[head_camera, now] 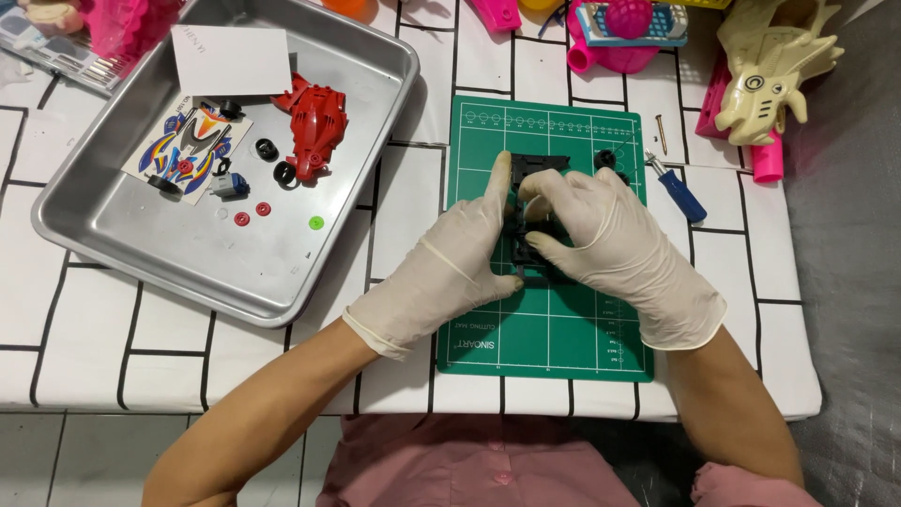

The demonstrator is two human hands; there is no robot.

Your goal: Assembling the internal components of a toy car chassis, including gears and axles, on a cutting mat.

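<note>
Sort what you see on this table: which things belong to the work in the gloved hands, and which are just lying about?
In the work:
black chassis, held by left hand and right hand
green cutting mat
blue screwdriver
red car body, sticker sheet and small wheels in the metal tray

Lying about:
cream toy creature
pink toys

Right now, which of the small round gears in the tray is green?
The green gear, lying alone nearest the metal tray's right side; the two other gears left of it are red.
</note>
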